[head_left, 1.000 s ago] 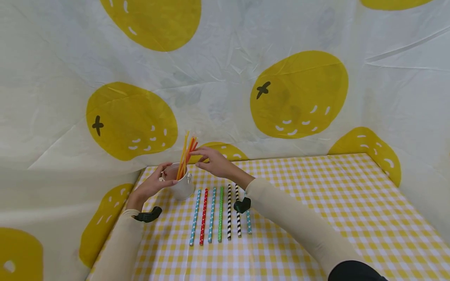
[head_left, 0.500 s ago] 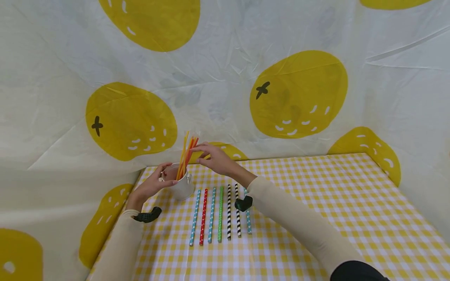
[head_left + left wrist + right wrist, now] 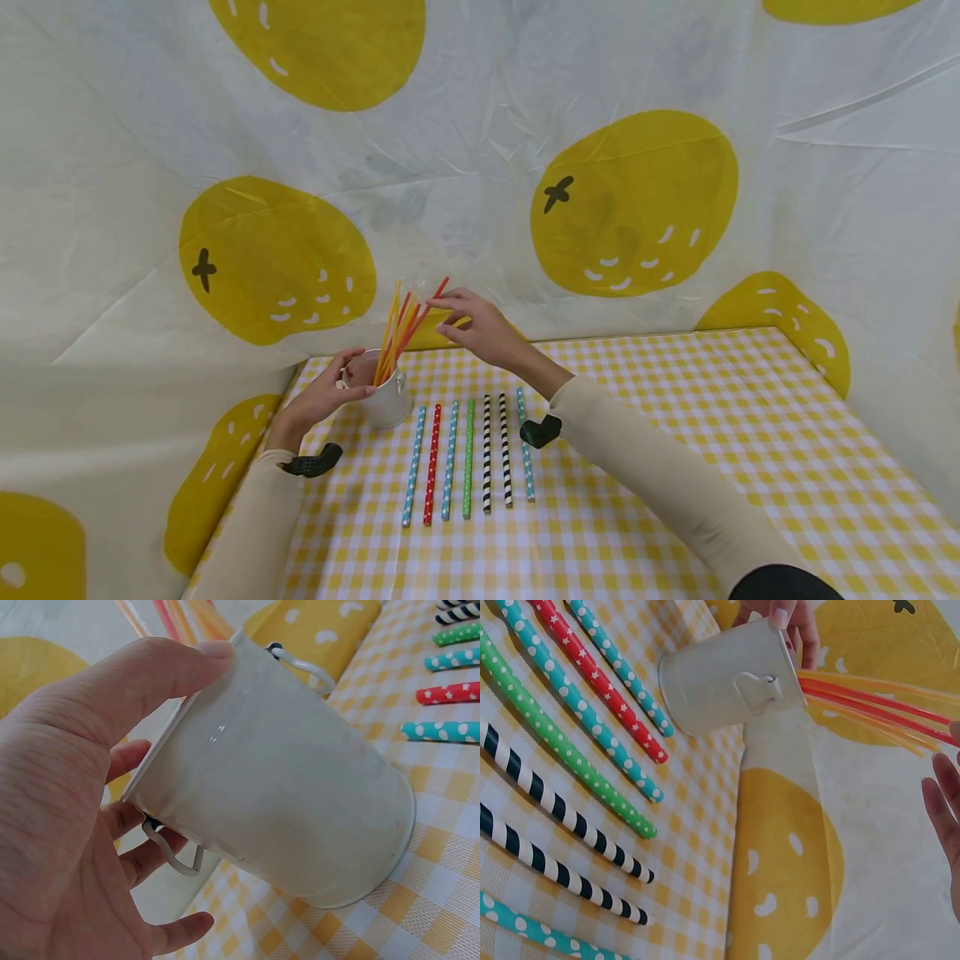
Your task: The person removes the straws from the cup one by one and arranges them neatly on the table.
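My left hand grips the rim of a white metal bucket with small side handles, thumb on the near side and fingers round the far side. Several thin yellow, orange and red plastic drinking straws stand in the bucket, leaning right. Above and right of it, my right hand holds the upper part of a red-orange drinking straw at its fingertips. That straw slants out from the bunch, its lower end hidden among the others. In the right wrist view the fingers lie partly past the frame's edge.
Patterned paper straws lie side by side right of the bucket, among them a red one, a green one and a black-striped one. A yellow checked cloth covers the table. A fruit-print curtain hangs behind.
My right hand has moved right and slightly up, drawing one red-orange straw out of the bunch, tilted right. My left hand has stayed on the bucket.
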A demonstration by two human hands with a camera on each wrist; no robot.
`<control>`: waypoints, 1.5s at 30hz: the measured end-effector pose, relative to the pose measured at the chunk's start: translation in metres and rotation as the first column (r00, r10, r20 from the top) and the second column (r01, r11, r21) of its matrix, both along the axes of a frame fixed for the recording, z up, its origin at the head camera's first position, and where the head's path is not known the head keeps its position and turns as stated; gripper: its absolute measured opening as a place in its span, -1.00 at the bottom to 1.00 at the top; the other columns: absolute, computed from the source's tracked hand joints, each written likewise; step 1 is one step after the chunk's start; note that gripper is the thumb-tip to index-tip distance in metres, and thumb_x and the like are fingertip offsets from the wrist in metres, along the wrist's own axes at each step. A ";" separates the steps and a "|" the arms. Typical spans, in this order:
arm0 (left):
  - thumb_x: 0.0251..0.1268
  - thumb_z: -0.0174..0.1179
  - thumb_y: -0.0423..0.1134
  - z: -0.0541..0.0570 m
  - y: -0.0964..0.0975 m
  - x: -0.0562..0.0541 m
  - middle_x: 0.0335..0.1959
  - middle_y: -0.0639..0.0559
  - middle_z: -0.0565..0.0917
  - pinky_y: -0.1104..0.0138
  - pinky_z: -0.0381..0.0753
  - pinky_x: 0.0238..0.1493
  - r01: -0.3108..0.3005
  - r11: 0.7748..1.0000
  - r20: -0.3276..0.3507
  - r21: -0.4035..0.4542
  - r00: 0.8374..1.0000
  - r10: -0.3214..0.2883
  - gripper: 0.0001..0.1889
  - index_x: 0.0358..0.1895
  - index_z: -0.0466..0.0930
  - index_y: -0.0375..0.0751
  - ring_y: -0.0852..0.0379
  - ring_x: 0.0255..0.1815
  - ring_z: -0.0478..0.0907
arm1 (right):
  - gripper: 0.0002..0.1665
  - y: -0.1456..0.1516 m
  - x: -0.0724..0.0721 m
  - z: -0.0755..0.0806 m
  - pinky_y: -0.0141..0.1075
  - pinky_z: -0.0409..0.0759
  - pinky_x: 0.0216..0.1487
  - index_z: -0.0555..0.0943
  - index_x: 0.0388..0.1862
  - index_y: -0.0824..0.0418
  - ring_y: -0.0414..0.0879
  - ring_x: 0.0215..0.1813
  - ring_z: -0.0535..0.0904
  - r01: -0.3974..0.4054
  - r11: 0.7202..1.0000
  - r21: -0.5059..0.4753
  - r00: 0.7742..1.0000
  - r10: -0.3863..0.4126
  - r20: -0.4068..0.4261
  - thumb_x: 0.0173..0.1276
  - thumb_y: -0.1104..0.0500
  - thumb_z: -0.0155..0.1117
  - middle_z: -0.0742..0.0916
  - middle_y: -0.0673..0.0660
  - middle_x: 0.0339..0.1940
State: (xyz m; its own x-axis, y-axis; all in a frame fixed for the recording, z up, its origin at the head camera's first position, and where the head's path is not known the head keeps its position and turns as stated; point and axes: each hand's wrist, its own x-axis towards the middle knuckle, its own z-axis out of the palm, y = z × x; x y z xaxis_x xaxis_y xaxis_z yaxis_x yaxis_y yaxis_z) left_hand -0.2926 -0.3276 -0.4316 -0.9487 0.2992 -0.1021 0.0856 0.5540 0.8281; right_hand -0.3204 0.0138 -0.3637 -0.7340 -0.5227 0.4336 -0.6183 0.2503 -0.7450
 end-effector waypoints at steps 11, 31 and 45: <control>0.41 0.32 -0.07 0.003 0.002 0.003 0.03 -0.24 0.18 -0.05 0.24 0.04 0.008 1.000 0.006 0.011 1.000 -0.008 -0.16 0.60 0.02 -0.04 -0.16 0.14 0.16 | -0.48 0.030 0.002 0.007 -0.19 0.67 0.02 0.55 0.40 -0.06 -0.13 0.00 0.65 0.082 0.993 -0.090 0.995 -0.086 -0.044 0.50 0.20 0.30 0.56 -0.04 0.30; 0.43 0.30 -0.12 0.006 0.003 0.004 0.02 -0.25 0.16 -0.06 0.22 0.06 0.012 1.000 0.011 0.008 1.000 -0.012 -0.15 0.61 -0.03 -0.12 -0.19 0.16 0.15 | -0.50 0.076 0.003 0.026 -0.19 0.65 0.09 0.55 0.39 -0.16 -0.13 0.01 0.61 0.141 0.978 -0.154 0.987 -0.150 -0.052 0.52 0.13 0.27 0.58 -0.08 0.26; 0.43 0.30 -0.11 0.001 0.001 0.000 0.02 -0.27 0.17 -0.06 0.21 0.05 0.009 1.000 0.005 -0.006 1.000 -0.009 -0.16 0.61 -0.02 -0.09 -0.20 0.18 0.15 | -0.60 0.105 0.026 0.055 -0.41 0.60 0.05 0.63 0.26 0.28 0.10 0.06 0.61 0.224 0.938 -0.265 0.972 -0.236 -0.016 0.47 0.32 0.28 0.64 0.23 0.20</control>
